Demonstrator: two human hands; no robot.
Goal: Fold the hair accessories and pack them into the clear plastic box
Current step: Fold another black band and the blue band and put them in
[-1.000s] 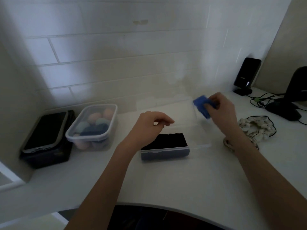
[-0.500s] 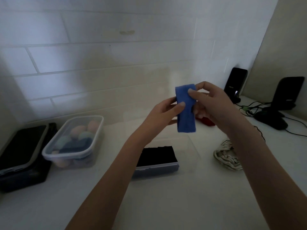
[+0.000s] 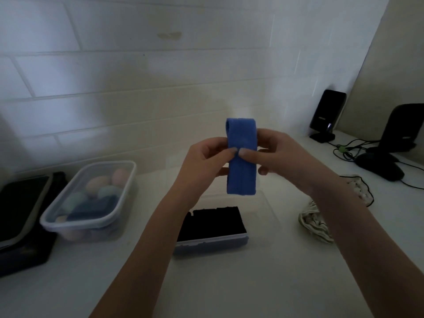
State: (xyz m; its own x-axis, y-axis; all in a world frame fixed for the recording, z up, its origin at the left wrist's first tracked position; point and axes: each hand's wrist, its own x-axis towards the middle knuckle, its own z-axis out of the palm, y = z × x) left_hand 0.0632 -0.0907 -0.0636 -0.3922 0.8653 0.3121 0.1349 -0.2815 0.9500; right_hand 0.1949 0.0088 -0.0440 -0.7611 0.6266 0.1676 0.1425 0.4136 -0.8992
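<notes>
1. Far left: dark case (image 3: 21,216) with a flat device on top, against the wall. Not part of this step, ignore.
2. Next right: lidded tub (image 3: 91,198) holding pastel rounded items. Lid on, untouched, well apart from the hands.
3. Left hand (image 3: 202,161) raised above the counter (image 3: 229,283), thumb and fingers pinching the left edge of the blue headband (image 3: 241,157) at about mid-height. Grasping, not released.
4. Blue headband: held upright in the air between both hands, looped top up, lower end hanging free above the clear plastic box (image 3: 213,228). Looks already doubled once; judgement only.
5. Clear plastic box: on the counter directly below the headband, open, dark folded item filling the near part. Transparent lid or far section behind it is hard to make out.
6. Right hand (image 3: 277,154) pinches the headband's right edge, thumb tip meeting the left thumb on the front face. Also grasping.
7. To do the fold well: keep both thumbs at the midline as a crease point, bring the hanging end up to the top loop, line up the side edges, then squeeze flat so it does not spring open.
8. Fold needs to end short enough to sit in the free space beside the dark item.
9. Right: patterned scrunchie (image 3: 316,223) lies on the counter, likely next. Black stands (image 3: 327,118) and cables sit far right.
</notes>
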